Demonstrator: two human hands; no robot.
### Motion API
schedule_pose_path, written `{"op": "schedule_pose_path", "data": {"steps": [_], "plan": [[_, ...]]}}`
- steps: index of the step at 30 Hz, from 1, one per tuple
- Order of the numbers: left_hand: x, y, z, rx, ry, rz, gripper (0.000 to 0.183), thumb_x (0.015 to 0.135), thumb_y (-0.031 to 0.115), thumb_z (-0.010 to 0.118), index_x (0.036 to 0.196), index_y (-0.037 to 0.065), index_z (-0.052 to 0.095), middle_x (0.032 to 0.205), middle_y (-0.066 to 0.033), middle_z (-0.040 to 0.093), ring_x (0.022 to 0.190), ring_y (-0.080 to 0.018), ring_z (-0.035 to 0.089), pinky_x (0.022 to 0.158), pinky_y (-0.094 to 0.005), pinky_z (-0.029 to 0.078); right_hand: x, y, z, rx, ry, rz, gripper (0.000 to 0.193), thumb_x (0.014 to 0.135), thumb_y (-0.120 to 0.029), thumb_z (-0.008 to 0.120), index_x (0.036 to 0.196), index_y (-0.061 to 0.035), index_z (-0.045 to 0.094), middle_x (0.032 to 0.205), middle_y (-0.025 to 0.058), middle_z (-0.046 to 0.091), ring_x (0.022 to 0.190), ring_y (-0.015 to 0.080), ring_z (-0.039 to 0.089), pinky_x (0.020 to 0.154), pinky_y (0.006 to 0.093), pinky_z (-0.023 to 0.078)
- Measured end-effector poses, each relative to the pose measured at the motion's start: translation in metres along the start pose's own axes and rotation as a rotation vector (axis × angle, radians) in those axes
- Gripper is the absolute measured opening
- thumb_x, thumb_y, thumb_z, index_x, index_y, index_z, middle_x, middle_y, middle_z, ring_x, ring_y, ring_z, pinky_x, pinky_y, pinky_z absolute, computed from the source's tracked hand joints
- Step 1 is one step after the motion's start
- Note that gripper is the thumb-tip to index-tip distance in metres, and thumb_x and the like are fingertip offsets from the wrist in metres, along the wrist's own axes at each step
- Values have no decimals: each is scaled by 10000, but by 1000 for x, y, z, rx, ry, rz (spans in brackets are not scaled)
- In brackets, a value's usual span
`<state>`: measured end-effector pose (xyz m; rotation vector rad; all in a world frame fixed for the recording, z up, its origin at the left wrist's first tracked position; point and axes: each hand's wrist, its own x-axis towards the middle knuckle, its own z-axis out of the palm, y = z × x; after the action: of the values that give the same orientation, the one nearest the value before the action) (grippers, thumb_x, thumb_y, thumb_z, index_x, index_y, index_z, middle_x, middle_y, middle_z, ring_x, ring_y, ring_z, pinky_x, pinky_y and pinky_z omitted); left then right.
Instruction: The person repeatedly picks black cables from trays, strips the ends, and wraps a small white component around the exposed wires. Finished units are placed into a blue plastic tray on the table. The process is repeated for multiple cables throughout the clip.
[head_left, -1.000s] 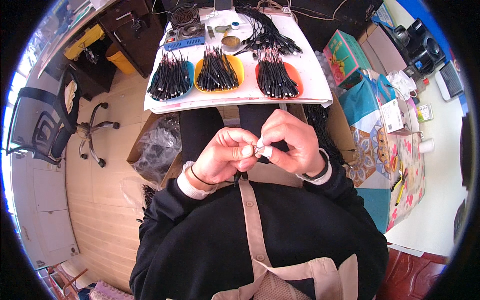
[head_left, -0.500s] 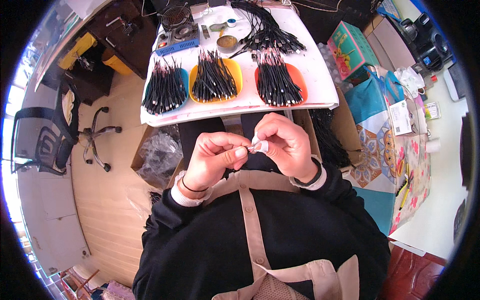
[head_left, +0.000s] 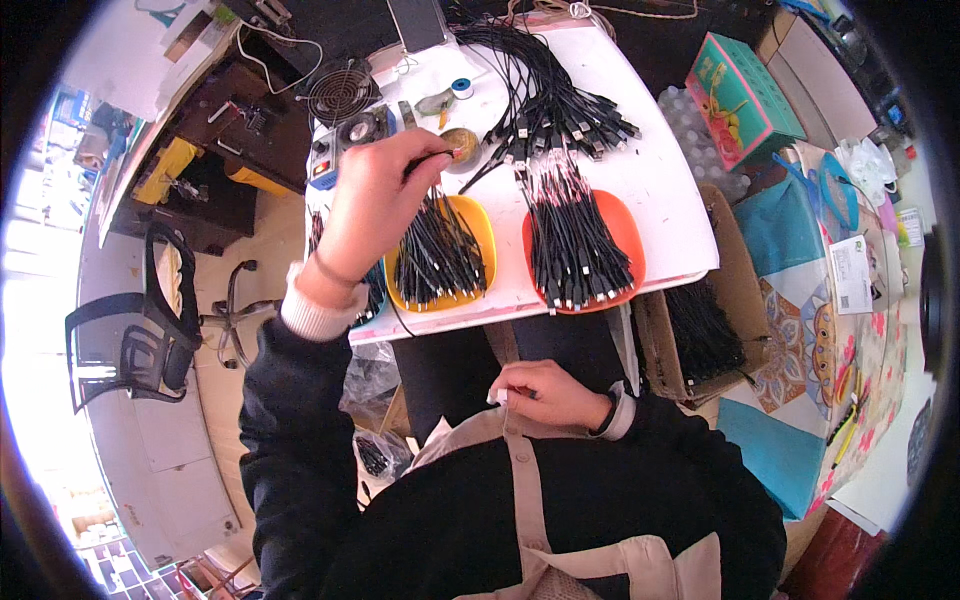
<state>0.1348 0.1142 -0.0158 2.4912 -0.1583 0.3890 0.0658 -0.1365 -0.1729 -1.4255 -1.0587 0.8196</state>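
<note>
My left hand reaches over the table, fingers closed on a thin black cable whose reddish end is at a small round metal tin. Contact with the tin's contents is too small to tell. Below this hand, a yellow tray holds black cables with bared pink ends. An orange tray to the right carries a similar bundle. Largely covered by my left forearm is a teal tray. My right hand is curled near my waist, white covers on its fingertips; anything inside is hidden.
A blue device with a fan stands behind my left hand, and a solder-like spool lies near the tin. More black cables spread across the table's back. A cardboard box of cables stands right; an office chair is left.
My left hand has left my right hand and moved forward to the tin with a cable. My right hand has dropped toward my waist. The view has shifted.
</note>
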Motion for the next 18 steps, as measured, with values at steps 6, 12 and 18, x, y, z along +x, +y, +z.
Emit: {"op": "schedule_pose_path", "data": {"steps": [6, 12, 18], "plan": [[48, -91, 45, 550, -165, 184, 35, 804, 58, 585, 807, 30, 607, 758, -151, 631, 738, -341, 636, 665, -419, 511, 6, 35, -5, 86, 39, -6, 115, 891, -84, 566, 952, 0, 615, 871, 118, 636, 785, 257, 637, 697, 334, 497], [57, -117, 60, 638, -182, 212, 33, 729, 7, 583, 723, 32, 604, 763, -132, 591, 756, -330, 639, 681, -410, 530, 10, 36, -10, 119, -63, 63, 124, 898, -96, 557, 971, -12, 612, 884, 110, 629, 770, 239, 631, 680, 322, 490], [62, -115, 62, 711, -262, 201, 44, 757, 41, 590, 758, 8, 620, 779, -133, 567, 748, -322, 619, 669, -392, 511, 13, 38, -11, 144, -66, 29, 137, 898, -114, 555, 968, -8, 607, 891, 134, 623, 803, 288, 628, 708, 350, 493]]}}
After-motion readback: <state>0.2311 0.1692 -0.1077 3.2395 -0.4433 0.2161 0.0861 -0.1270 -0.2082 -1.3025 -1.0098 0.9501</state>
